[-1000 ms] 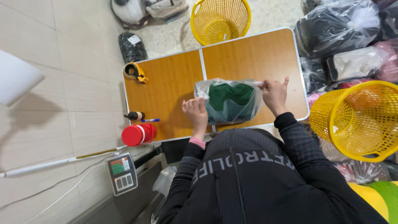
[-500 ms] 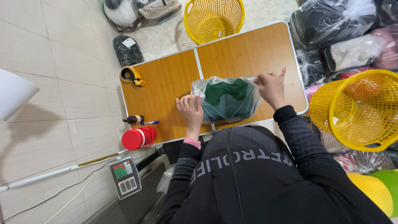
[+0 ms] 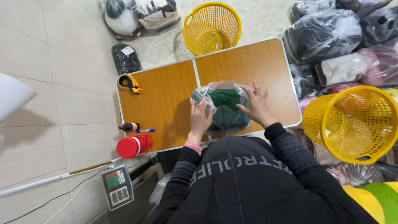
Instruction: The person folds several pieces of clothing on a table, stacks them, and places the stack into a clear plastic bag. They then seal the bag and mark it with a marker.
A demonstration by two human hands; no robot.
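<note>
- A folded dark green garment (image 3: 224, 108) lies inside a clear plastic bag (image 3: 238, 89) near the front edge of the orange folding bench (image 3: 166, 95), directly ahead of the person.
- The left hand (image 3: 200, 118) rests on the bag's left side, fingers bent over the plastic and pressing it down onto the cloth; whether they pinch a fold of film I cannot tell.
- The right hand (image 3: 257, 105) lies on the bag's right edge with its fingers spread wide and flat, holding nothing.
- By how things lie, the garment is already folded and bagged; the plastic is still puffed and wrinkled along the top, so flattening and closing the bag appear left to do. No seal or tape shows on it.
- A yellow tape dispenser (image 3: 129, 83) sits at the bench's far left corner, well apart from the bag.
- A dark marker (image 3: 129, 127), a blue pen (image 3: 145, 131) and a red cylindrical container (image 3: 133, 146) lie at the near left corner.
- One yellow mesh basket (image 3: 212, 28) stands on the floor beyond the bench, another (image 3: 352, 124) to the right.
- Bagged bundles (image 3: 323, 35) pile up at the upper right, and a small digital scale (image 3: 117, 187) sits low on the left.
</note>
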